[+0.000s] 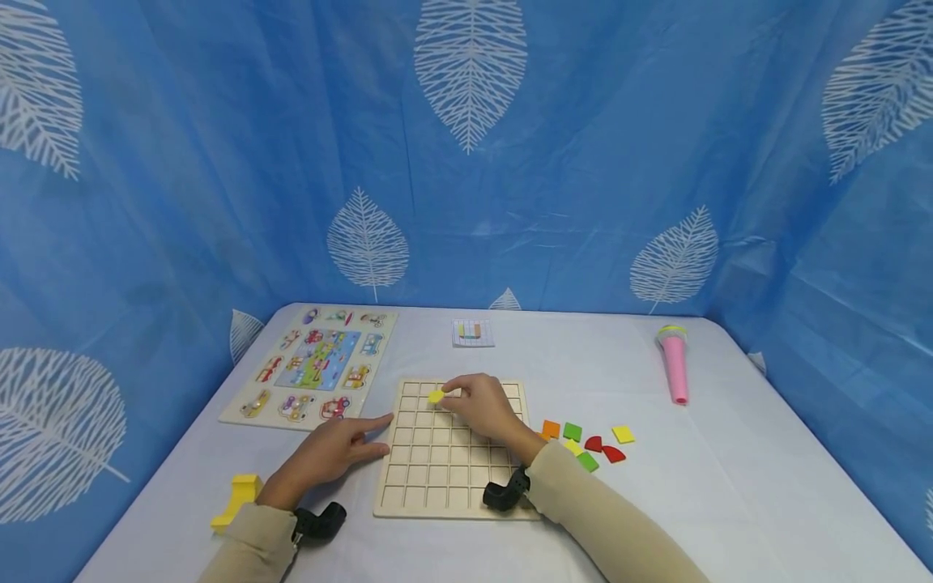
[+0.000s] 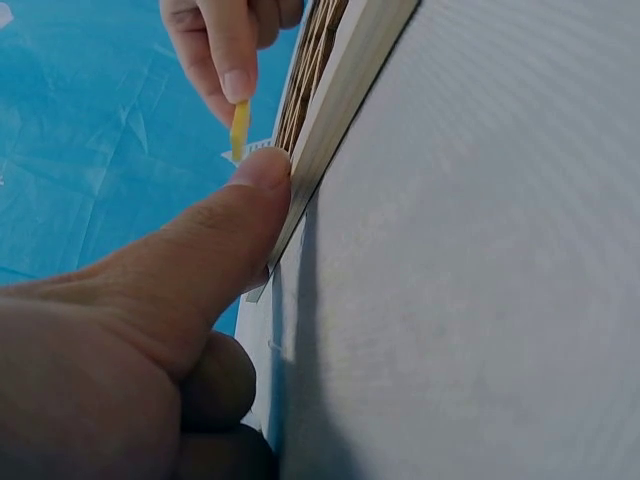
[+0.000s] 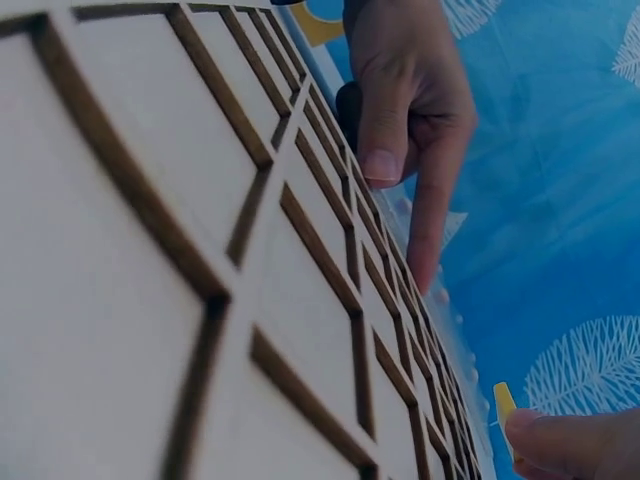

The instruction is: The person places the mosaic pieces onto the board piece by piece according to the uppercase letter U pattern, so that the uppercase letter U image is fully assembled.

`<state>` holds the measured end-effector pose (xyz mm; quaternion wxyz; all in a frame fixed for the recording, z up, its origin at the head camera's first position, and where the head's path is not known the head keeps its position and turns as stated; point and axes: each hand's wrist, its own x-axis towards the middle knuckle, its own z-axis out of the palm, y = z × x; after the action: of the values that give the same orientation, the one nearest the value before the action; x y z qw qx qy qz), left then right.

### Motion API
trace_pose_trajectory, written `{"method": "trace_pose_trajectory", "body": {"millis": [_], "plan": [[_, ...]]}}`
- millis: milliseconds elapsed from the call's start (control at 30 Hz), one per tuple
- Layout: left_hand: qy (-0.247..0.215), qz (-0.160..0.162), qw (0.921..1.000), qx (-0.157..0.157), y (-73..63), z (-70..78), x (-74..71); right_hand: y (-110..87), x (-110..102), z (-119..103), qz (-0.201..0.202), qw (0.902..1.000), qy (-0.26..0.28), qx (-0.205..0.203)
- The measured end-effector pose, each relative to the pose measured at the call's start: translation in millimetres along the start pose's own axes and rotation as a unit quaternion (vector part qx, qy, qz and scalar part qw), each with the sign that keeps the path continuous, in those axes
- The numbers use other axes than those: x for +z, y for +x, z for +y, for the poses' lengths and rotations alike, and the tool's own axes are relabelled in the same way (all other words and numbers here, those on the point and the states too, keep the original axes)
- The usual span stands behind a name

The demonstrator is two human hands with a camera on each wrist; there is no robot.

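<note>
A wooden grid board [image 1: 420, 475] lies at the middle of the white table, its square cells outlined by raised strips. My right hand [image 1: 481, 407] pinches a small yellow tile [image 1: 436, 397] between thumb and fingertips over the far left cells. In the left wrist view the same yellow tile [image 2: 240, 128] shows edge-on. At the board's left edge, my left hand [image 1: 328, 448] has its index finger and thumb extended, fingertips right at the rim. Its thumb [image 2: 215, 235] appears against the board's side in the left wrist view.
Right of the board lie several loose pieces: orange, green, yellow tiles [image 1: 623, 435] and red quarter-round ones [image 1: 614, 454]. A vehicle puzzle board [image 1: 240, 405] lies at the back left, a pattern card [image 1: 473, 333] behind, a pink toy microphone [image 1: 675, 368] at right, a yellow block [image 1: 244, 491] near the left forearm.
</note>
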<state>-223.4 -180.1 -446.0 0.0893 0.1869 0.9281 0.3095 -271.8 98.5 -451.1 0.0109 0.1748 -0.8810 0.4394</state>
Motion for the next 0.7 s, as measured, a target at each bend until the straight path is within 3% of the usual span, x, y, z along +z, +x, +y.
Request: {"method": "trace_pose_trajectory", "body": {"millis": [400,700], "plan": [[-0.002,-0.002,0.9999,0.01,2.7,-0.5,0.1,5.9,14.3,-1.1,0.016,0.9986,-0.041,-0.029],[0.002,0.004,0.9999,-0.013,1.0,-0.8,1.9,6.4,21.0,-4.8,0.013,0.9969,-0.075,-0.02]]}}
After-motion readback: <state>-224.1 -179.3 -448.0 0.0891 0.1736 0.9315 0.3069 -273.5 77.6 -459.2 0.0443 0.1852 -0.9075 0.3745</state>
